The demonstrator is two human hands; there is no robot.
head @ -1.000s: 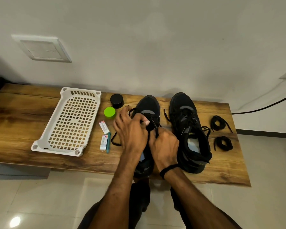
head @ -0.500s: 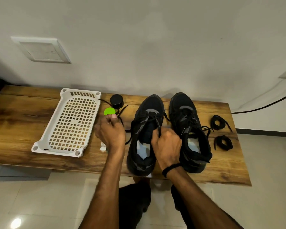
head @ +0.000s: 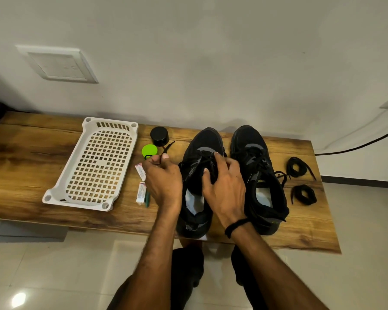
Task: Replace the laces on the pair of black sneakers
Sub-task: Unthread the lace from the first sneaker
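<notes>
Two black sneakers stand side by side on the wooden bench point(head: 31, 153), toes toward the wall. My right hand point(head: 226, 186) grips the tongue and lacing area of the left sneaker point(head: 202, 142). To the left of that shoe, my left hand point(head: 164, 177) pinches a black lace point(head: 169, 146); its free end points toward the wall. The right sneaker point(head: 249, 139) stands untouched with its lace loose. Right of the shoes lie two coiled black laces, one farther back point(head: 298, 167) and one nearer point(head: 304, 194).
A white perforated basket point(head: 99, 164) lies at the left. Between it and the shoes are a black round jar point(head: 159, 136), a green lid point(head: 149, 150), two small tubes point(head: 141, 192) and a green pen point(head: 147, 199). A black cable point(head: 356, 146) runs along the wall at right.
My left hand left the left sneaker's laces and pulled a lace end out to the left. My right hand shifted up onto the tongue.
</notes>
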